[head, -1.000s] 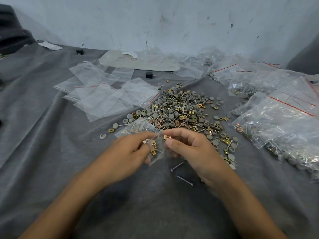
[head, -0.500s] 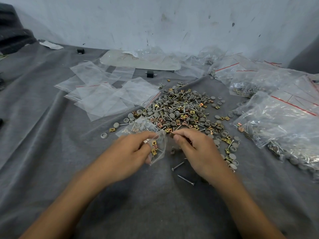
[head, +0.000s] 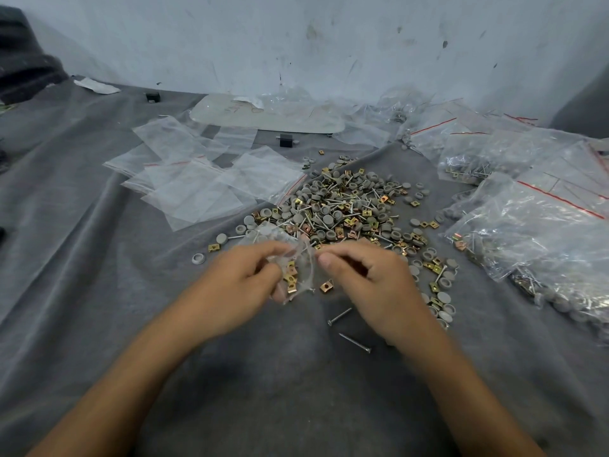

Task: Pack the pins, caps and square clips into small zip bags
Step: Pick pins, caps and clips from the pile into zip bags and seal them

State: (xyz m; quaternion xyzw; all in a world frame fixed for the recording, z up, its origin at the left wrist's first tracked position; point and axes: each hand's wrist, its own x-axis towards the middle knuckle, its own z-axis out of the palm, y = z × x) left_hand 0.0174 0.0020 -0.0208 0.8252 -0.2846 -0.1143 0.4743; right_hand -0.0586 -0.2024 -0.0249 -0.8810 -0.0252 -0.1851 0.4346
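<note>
The left hand (head: pixel 237 282) pinches a small zip bag (head: pixel 298 258) holding a few square clips (head: pixel 290 278). The right hand (head: pixel 372 282) curls at its mouth, grip unclear. Several filled bags (head: pixel 527 232) lie right, and a large loose pile (head: pixel 346 212) awaits packing on the counter (head: pixel 296 390).

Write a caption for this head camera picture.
Left hand holds a small zip bag of square clips, right hand at its mouth, beside a pile of parts.

You had no readable text before you; faint red scribbles on the pale sheet (head: pixel 263 118) by the wall stayed illegible
</note>
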